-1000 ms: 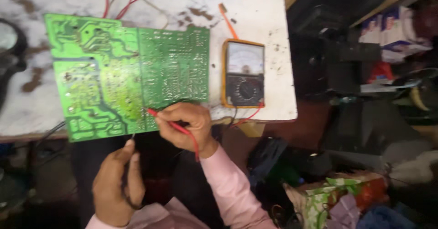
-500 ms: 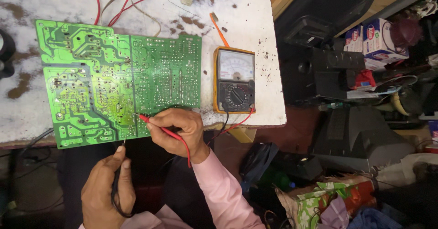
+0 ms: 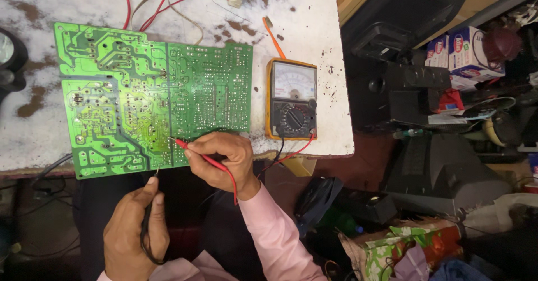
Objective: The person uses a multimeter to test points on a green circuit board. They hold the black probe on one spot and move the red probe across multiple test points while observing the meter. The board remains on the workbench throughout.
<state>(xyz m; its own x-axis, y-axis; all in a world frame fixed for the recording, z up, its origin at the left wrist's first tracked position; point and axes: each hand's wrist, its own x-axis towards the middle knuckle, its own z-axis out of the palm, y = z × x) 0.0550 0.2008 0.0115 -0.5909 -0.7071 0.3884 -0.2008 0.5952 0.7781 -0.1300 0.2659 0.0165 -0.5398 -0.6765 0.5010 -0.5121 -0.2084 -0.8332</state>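
A large green circuit board [image 3: 151, 96] lies solder side up on a stained white table [image 3: 314, 29]. My right hand [image 3: 221, 160] pinches a red probe [image 3: 193, 151], whose tip touches the board near its front edge. My left hand [image 3: 134, 233] holds a black probe [image 3: 147, 230] just below the board's front edge, tip pointing up toward it. An analogue meter in a yellow case [image 3: 291, 99] lies to the right of the board, with red and black leads running from it toward my hands.
Red and white wires [image 3: 168, 1] trail across the back of the table. A round dark object [image 3: 8, 57] sits at the left edge. To the right, off the table, stand black equipment cases [image 3: 403, 29], boxes [image 3: 454, 51] and a patterned bag [image 3: 403, 247].
The view has shifted slightly, so the board and meter sit a little lower and further right in frame. My left hand with the black probe has risen toward the board's front edge.
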